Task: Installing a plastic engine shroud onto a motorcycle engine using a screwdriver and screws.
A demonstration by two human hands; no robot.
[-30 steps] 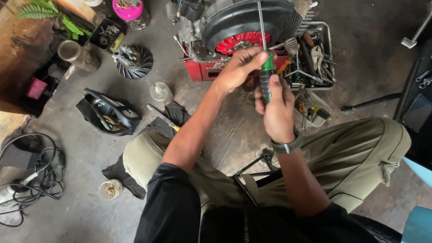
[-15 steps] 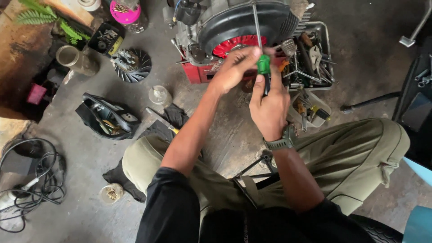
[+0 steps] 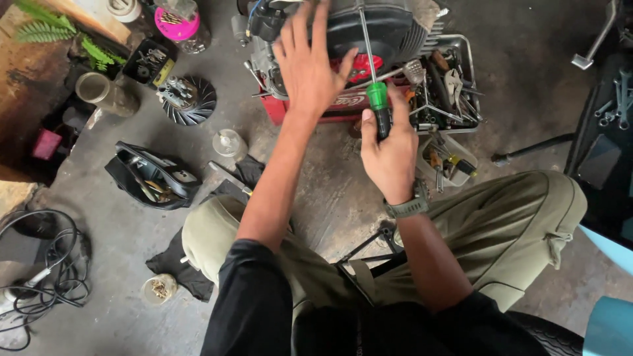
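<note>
My right hand (image 3: pixel 389 148) grips the green and black handle of a long screwdriver (image 3: pixel 377 102), whose thin shaft runs up across a black engine cover (image 3: pixel 382 29). My left hand (image 3: pixel 308 62) is spread flat, fingers apart, against the left side of that cover and holds nothing. Under the cover a red part (image 3: pixel 359 66) shows. The engine sits on a red crate (image 3: pixel 330 109). A wristwatch (image 3: pixel 409 207) is on my right wrist.
A wire basket of hand tools (image 3: pixel 455 79) stands right of the engine. On the concrete floor lie a finned fan wheel (image 3: pixel 188 99), a black cover with parts (image 3: pixel 151 175), a clear glass lid (image 3: pixel 229 142), dark rags (image 3: pixel 178 264), a small screw tub (image 3: pixel 158 289) and coiled cables (image 3: pixel 39 264).
My left hand left the screwdriver handle and moved up onto the engine cover, fingers spread. The right hand kept its grip on the screwdriver and rose slightly.
</note>
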